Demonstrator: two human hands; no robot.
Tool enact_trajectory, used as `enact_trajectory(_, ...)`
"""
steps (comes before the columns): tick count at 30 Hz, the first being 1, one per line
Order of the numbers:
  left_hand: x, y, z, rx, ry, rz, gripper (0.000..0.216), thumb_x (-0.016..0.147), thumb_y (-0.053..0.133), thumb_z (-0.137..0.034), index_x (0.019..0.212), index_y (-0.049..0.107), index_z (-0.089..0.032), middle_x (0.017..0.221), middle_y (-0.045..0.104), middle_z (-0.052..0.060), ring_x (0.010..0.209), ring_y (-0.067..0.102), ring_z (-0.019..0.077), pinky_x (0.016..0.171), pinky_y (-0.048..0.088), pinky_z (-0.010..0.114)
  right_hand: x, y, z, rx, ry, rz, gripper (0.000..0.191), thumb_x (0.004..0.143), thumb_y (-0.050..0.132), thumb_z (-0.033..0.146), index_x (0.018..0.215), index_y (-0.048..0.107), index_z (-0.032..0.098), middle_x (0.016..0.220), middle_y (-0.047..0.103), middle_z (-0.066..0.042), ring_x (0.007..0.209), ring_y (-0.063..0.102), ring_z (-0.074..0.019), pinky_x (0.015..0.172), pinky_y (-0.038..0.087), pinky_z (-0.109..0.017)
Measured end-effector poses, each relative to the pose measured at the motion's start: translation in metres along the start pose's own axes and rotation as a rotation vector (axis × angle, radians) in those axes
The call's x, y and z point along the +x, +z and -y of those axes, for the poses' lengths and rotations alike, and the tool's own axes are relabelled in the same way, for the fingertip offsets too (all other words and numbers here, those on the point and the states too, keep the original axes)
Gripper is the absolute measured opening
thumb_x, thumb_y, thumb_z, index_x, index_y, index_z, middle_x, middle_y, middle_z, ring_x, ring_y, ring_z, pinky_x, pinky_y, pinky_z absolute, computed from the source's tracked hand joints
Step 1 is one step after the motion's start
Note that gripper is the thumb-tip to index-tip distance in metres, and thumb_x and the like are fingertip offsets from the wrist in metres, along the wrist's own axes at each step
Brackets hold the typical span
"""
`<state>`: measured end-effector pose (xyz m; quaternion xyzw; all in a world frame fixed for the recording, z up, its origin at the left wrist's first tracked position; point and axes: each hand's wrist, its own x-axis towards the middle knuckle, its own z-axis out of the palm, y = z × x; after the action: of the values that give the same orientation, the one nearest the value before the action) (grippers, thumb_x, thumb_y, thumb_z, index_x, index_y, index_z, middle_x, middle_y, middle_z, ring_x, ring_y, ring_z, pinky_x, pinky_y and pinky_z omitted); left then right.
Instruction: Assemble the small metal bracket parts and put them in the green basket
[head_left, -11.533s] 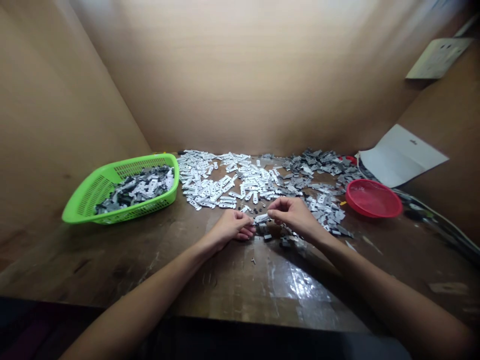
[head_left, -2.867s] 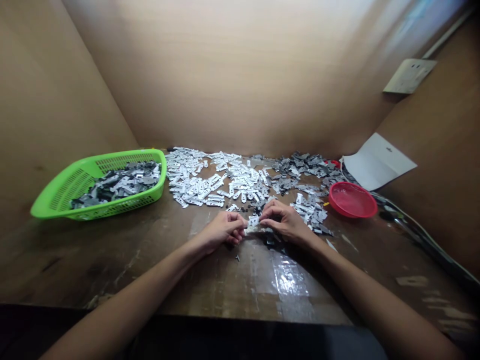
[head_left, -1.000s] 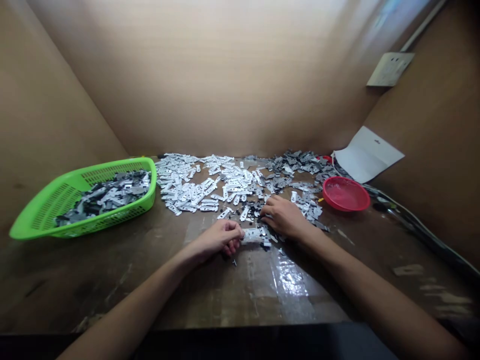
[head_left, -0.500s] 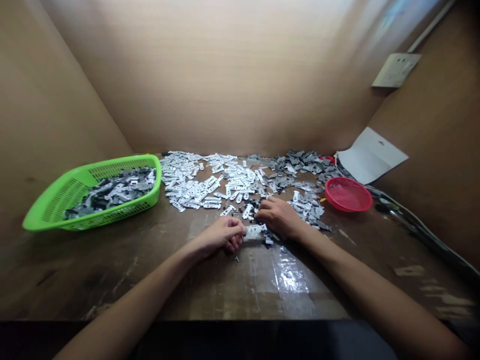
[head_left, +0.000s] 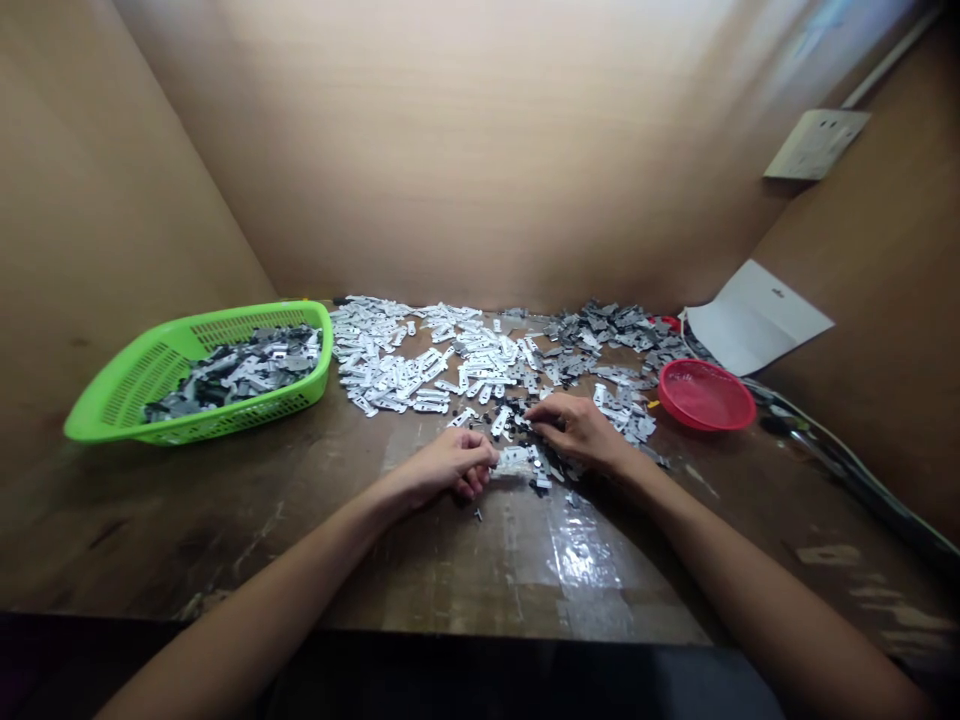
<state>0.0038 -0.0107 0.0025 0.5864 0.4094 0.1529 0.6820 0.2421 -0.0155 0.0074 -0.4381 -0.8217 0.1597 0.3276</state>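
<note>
Between the thumb and curled fingers of my left hand point(head_left: 463, 464) is one end of a small silvery metal plate point(head_left: 519, 457) with holes, held low over the table. My right hand point(head_left: 574, 428) is just beyond it, fingers bent and pinched together at a little heap of small black parts point(head_left: 517, 412). Whatever lies between those fingertips is too small to make out. A loose metal plate point(head_left: 501, 421) rests left of the right fingertips. A tiny metal pin point(head_left: 478, 514) lies on the table below my left hand.
Many silvery plates point(head_left: 405, 378) spread across the back of the table, with darker metal pieces point(head_left: 600, 328) at back right. A green basket point(head_left: 105, 425) of metal parts stands left. At right are a red bowl point(head_left: 709, 396), a white card point(head_left: 754, 318) and cables point(head_left: 832, 445).
My right hand has shifted slightly at the black parts, its fingers lifting a little. The left hand keeps hold of the plate. The whole view has turned slightly.
</note>
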Motion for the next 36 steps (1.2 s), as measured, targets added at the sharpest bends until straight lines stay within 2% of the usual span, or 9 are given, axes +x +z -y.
enact_trajectory(4, -0.002, 0.001, -0.002, -0.012, 0.003, -0.009, 0.021, 0.071, 0.057, -0.035, 0.074, 0.054, -0.015, 0.060, 0.055, 0.000, 0.047, 0.051, 0.0081, 0.044, 0.039, 0.018, 0.000, -0.010, 0.004, 0.019, 0.060, 0.053, 0.013, 0.077, 0.059, 0.023, 0.087, 0.066, 0.019, 0.083, 0.068, -0.003, 0.075, 0.061, -0.0150, 0.069, 0.047, -0.027)
enact_trajectory(10, 0.000, 0.001, -0.001, -0.016, -0.002, -0.025, 0.023, 0.070, 0.058, -0.036, 0.071, 0.055, -0.014, 0.061, 0.057, 0.002, 0.047, 0.053, 0.0088, 0.044, 0.041, 0.019, 0.002, -0.012, 0.023, 0.113, 0.175, 0.001, 0.018, 0.076, 0.063, 0.035, 0.081, 0.066, 0.018, 0.078, 0.066, -0.002, 0.071, 0.060, -0.0144, 0.065, 0.046, -0.027)
enact_trajectory(16, 0.001, 0.001, 0.001, 0.000, -0.003, -0.041, 0.026, 0.070, 0.059, -0.039, 0.069, 0.055, -0.013, 0.057, 0.057, 0.001, 0.047, 0.054, 0.0101, 0.043, 0.042, 0.020, 0.001, 0.008, 0.046, 0.080, 0.053, 0.034, 0.013, 0.076, 0.065, 0.032, 0.080, 0.066, 0.020, 0.082, 0.063, -0.003, 0.080, 0.056, -0.0164, 0.073, 0.043, -0.030)
enact_trajectory(20, 0.001, 0.002, 0.002, 0.011, 0.002, -0.023, 0.025, 0.070, 0.058, -0.038, 0.071, 0.056, -0.014, 0.058, 0.057, 0.002, 0.048, 0.055, 0.0102, 0.045, 0.043, 0.020, 0.000, 0.015, 0.049, 0.023, 0.043, 0.071, 0.012, 0.077, 0.064, 0.031, 0.081, 0.066, 0.020, 0.084, 0.060, -0.005, 0.083, 0.054, -0.0178, 0.072, 0.042, -0.031)
enact_trajectory(28, 0.001, 0.001, 0.002, -0.001, -0.006, -0.042, 0.022, 0.071, 0.057, -0.034, 0.073, 0.058, -0.012, 0.060, 0.058, 0.003, 0.048, 0.054, 0.0099, 0.045, 0.042, 0.020, -0.002, 0.016, 0.046, -0.020, -0.038, 0.121, 0.010, 0.076, 0.066, 0.027, 0.085, 0.066, 0.023, 0.093, 0.059, -0.005, 0.092, 0.052, -0.0190, 0.078, 0.042, -0.033)
enact_trajectory(32, -0.001, 0.001, -0.001, -0.024, -0.015, -0.045, 0.020, 0.071, 0.057, -0.033, 0.072, 0.058, -0.013, 0.060, 0.058, 0.002, 0.048, 0.054, 0.0095, 0.044, 0.041, 0.020, -0.001, 0.015, 0.046, -0.034, -0.095, 0.107, 0.013, 0.076, 0.065, 0.026, 0.089, 0.067, 0.025, 0.102, 0.059, -0.005, 0.098, 0.051, -0.0206, 0.083, 0.042, -0.037)
enact_trajectory(36, -0.002, 0.001, -0.004, -0.036, -0.020, -0.040, 0.021, 0.070, 0.058, -0.033, 0.072, 0.058, -0.012, 0.061, 0.058, 0.003, 0.047, 0.054, 0.0092, 0.044, 0.041, 0.019, -0.001, 0.015, 0.045, -0.036, -0.092, 0.068, 0.014, 0.077, 0.064, 0.021, 0.089, 0.067, 0.025, 0.107, 0.058, -0.005, 0.102, 0.051, -0.0212, 0.086, 0.041, -0.040)
